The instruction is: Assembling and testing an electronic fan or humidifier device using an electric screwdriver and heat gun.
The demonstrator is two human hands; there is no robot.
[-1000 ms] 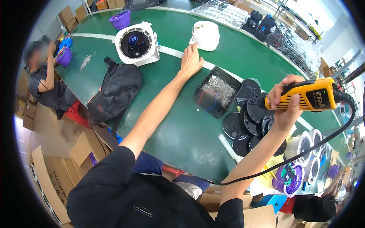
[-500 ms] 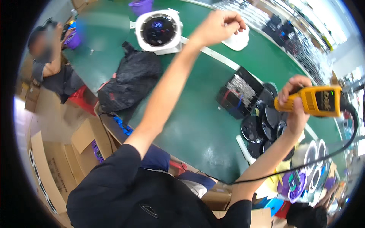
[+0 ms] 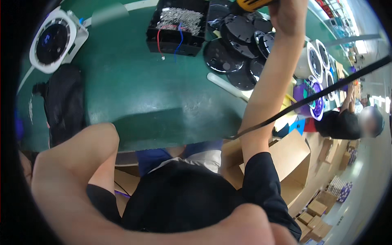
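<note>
At the top edge, my right hand (image 3: 288,18) is closed round a yellow electric screwdriver (image 3: 253,3), partly cut off by the frame. Its black cord (image 3: 326,93) runs down across my right arm. Below the tool lie several glossy black round covers (image 3: 224,57), heaped together. Left of them stands a black box (image 3: 175,47) of small metal screws (image 3: 179,18), with a red and a blue wire over its front. My left arm is folded close to the camera; what seems to be my left hand (image 3: 253,224) blurs at the lower edge, its fingers unreadable.
A white appliance with a round dark front (image 3: 51,41) stands at far left, a black bag (image 3: 65,102) nearer. A white rod (image 3: 224,83) lies below the covers. An open cardboard box (image 3: 292,157) sits off the table's near edge; another person (image 3: 339,124) is at right.
The view has swung right. My left arm, stretched toward the white appliance before, is folded back toward me. My right hand still holds the screwdriver, now over the black covers.
</note>
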